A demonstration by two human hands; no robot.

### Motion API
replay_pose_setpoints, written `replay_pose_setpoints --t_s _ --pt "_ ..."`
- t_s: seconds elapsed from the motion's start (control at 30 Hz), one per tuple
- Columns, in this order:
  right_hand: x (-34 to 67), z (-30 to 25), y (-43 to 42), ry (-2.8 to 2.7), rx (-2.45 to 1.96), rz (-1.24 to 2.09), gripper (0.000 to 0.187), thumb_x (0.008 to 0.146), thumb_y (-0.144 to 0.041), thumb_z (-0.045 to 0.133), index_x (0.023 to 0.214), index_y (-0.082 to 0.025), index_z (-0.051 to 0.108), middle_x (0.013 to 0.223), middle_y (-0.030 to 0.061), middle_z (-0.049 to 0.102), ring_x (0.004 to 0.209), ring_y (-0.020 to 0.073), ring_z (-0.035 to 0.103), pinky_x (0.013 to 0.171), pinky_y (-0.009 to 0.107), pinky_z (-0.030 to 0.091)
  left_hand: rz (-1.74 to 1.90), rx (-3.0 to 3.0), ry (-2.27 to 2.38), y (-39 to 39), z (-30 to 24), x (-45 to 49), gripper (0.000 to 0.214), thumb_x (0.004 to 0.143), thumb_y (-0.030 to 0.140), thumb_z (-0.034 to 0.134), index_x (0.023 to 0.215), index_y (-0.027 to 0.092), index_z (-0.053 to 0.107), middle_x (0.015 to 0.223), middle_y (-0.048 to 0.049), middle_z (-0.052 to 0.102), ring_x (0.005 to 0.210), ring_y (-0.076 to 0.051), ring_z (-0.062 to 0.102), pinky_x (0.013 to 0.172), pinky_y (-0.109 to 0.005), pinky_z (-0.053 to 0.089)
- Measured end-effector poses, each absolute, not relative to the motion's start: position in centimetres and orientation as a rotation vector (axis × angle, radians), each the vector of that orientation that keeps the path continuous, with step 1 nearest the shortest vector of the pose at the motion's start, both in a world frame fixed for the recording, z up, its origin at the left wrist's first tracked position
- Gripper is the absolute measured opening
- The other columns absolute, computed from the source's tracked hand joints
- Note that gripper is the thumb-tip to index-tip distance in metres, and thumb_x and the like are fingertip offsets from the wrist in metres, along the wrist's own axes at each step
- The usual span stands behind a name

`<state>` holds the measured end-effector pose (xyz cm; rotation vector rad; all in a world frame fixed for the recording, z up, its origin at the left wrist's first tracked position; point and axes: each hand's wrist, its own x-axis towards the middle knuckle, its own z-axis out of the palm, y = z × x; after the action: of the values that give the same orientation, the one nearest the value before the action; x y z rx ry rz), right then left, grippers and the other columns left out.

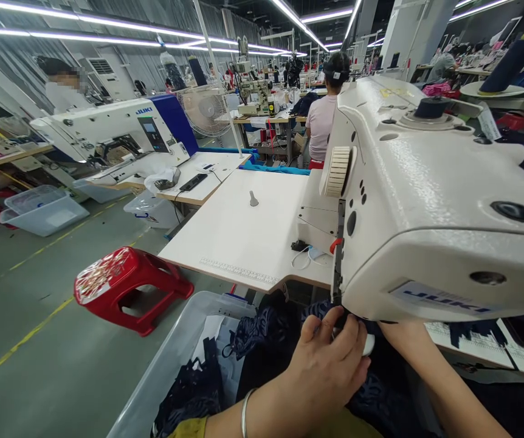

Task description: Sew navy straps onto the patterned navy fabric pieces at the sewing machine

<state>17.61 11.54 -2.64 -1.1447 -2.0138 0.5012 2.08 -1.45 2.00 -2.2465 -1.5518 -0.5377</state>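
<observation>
My left hand, a bangle at its wrist, is right below the needle end of the white sewing machine. Its fingers are curled closed on dark navy fabric. A small white rounded part shows beside these fingers; what it belongs to is unclear. From the right comes my right forearm, and the machine head hides the hand and its fingers. Patterned navy garment pieces hang around the left hand and lie in a translucent plastic bin below.
A white table with a printed ruler and a small grey peg extends ahead. On the floor at left is a red stool. Beyond stand another sewing machine, a fan and a seated person.
</observation>
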Motion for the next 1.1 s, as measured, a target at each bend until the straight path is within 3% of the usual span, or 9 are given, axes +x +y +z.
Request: replay_pose_setpoints --t_s 0.6,0.9,1.1 --pt "17.9 -3.6 11.9 -2.077 -1.12 0.404 0.024 0.084 -0.033 0.051 0.068 -0.024 0.066 0.074 0.0122 0.072 0.093 0.0356 0.067 0.086 0.055 0.053 -0.721 -2.184 -1.54 -1.3 0.7 2.1 0.038 0.094 0.041 0.051 0.123 0.019 0.061 0.128 0.0011 0.061 0.115 -0.019 0.05 0.092 -0.037 0.031" --pt "17.0 -3.3 11.8 -2.063 -1.15 0.509 0.017 0.073 -0.03 0.053 0.069 -0.026 0.069 0.076 0.0099 0.075 0.1 0.0358 0.067 0.085 0.047 0.055 -0.877 -2.111 -1.51 -0.5 -0.3 2.1 0.036 0.09 0.042 0.054 0.117 0.02 0.063 0.116 0.0005 0.067 0.105 -0.019 0.056 0.09 -0.036 0.034" --pt "17.3 -2.6 11.8 -2.011 -1.228 0.6 0.032 0.073 -0.035 0.045 0.078 -0.021 0.074 0.08 0.0111 0.077 0.083 0.0311 0.072 0.075 0.039 0.058 -0.895 -2.141 -1.46 -0.2 -1.2 2.2 0.039 0.091 0.04 0.053 0.122 0.018 0.06 0.116 -0.0017 0.067 0.105 -0.022 0.056 0.093 -0.037 0.035"
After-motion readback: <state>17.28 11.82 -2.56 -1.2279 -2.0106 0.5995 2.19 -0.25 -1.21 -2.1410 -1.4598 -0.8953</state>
